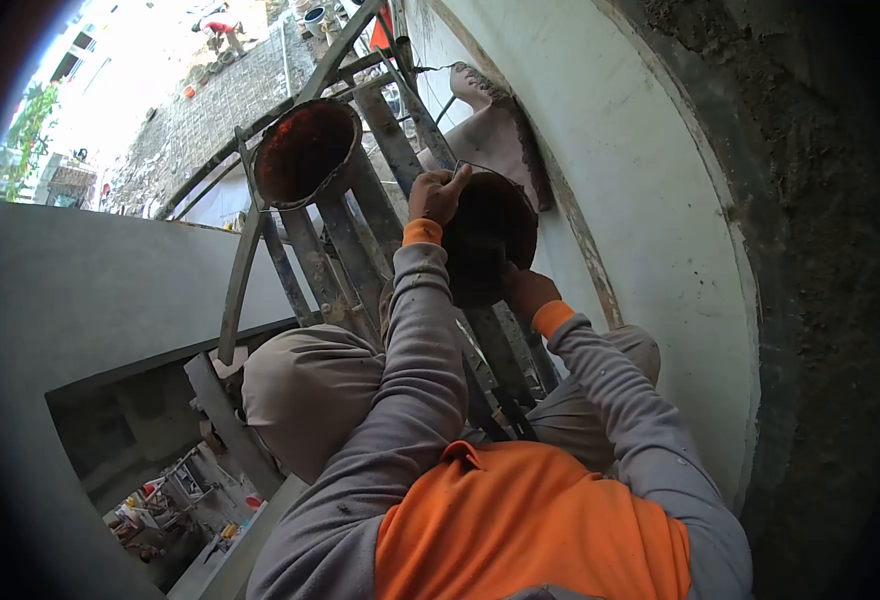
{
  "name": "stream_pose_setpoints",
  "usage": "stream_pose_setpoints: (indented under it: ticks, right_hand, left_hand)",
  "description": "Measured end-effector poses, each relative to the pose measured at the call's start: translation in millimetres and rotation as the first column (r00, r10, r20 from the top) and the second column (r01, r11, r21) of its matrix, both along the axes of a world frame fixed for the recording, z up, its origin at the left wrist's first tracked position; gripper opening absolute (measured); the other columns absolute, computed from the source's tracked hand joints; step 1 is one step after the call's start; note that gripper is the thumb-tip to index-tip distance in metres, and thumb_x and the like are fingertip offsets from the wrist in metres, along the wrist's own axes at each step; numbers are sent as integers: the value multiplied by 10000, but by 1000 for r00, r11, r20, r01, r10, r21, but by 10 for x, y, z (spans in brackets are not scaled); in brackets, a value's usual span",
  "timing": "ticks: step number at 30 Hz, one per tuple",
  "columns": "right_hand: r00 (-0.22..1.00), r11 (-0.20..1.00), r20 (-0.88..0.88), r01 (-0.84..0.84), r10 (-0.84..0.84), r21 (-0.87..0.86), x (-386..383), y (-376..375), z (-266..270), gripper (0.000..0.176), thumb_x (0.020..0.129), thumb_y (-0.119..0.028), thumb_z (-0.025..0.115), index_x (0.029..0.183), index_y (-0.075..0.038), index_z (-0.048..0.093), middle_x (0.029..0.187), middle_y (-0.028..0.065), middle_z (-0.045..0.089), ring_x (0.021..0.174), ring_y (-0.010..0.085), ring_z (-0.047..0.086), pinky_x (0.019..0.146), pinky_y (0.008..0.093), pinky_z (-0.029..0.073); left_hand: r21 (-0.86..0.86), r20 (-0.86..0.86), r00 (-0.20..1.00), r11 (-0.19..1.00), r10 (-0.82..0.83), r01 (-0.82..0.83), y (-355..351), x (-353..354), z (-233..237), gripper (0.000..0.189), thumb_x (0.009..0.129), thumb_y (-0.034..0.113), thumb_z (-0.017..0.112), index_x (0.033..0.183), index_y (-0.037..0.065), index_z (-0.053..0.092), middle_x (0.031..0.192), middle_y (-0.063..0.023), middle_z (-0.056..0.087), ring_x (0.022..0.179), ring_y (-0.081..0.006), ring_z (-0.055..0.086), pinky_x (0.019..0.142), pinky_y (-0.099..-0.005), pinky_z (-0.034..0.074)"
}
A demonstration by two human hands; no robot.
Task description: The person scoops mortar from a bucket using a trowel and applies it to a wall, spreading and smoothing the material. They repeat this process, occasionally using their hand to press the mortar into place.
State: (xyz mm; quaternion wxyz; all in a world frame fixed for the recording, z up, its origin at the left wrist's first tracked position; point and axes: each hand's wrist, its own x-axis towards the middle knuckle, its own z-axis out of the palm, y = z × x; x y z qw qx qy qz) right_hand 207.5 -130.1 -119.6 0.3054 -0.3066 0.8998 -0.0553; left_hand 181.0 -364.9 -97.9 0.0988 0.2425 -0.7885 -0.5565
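A dark bucket [520,215] with a thin wire handle [485,168] is in front of me, tilted with its mouth toward me. At its upper left edge, my left hand [438,197] is closed on the bucket, thumb near the wire handle. My right hand [530,290] is closed at the bucket's lower right edge, its fingertips reaching into the shadow. Whatever it holds there is too dark to make out, and so are the bucket's contents. To the left stands a second bucket [307,152], reddish inside, apart from both hands.
Narrow planks [345,245] of a raised platform run under the buckets, beside a slanted bar [243,270]. A pale wall [600,130] rises on the right. Far below lie a paved yard with a bent-over person [222,35] and an opening [175,480] onto cluttered ground.
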Motion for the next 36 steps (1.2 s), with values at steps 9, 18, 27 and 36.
stream_pose_setpoints:
  ticks: [9, 18, 27, 36]
  right_hand:
    - [924, 970, -301, -206, 236, 130, -318, 535, 604, 144, 834, -111, 517, 958, -52, 563, 801, 154, 654, 767, 301, 669, 654, 421, 529]
    - [935, 992, -332, -128, 127, 20, -519, 638, -274, 115, 857, -152, 519, 844, -71, 599, 753, 140, 654, 715, 301, 663, 636, 401, 527]
    - [997, 986, -35, -78, 73, -147, -171, 332, -428, 234, 800, -238, 535, 981, -131, 639, 889, 137, 670, 823, 321, 652, 720, 444, 517]
    - [1000, 964, -20, 1, -7, -265, 155, 488, -285, 313, 782, -282, 577, 1056, -133, 607, 920, 176, 651, 784, 374, 636, 703, 478, 520]
  left_hand:
    - [21, 58, 997, 999, -44, 43, 54, -131, 30, 534, 852, 471, 618, 637, -17, 621, 490, -79, 471, 468, -149, 432, 498, -348, 382]
    - [24, 23, 996, 996, 82, -82, 148, -143, -64, 546, 860, 473, 615, 590, 0, 591, 479, -54, 480, 452, -128, 443, 473, -330, 370]
    - [149, 3, 983, 972, 182, -180, 39, -83, -85, 529, 881, 419, 619, 575, -12, 586, 463, -13, 455, 444, -91, 414, 444, -303, 338]
    - [189, 9, 969, 951, 247, -244, -94, 1, -159, 527, 865, 446, 634, 575, 8, 596, 472, -6, 476, 424, -85, 419, 425, -281, 323]
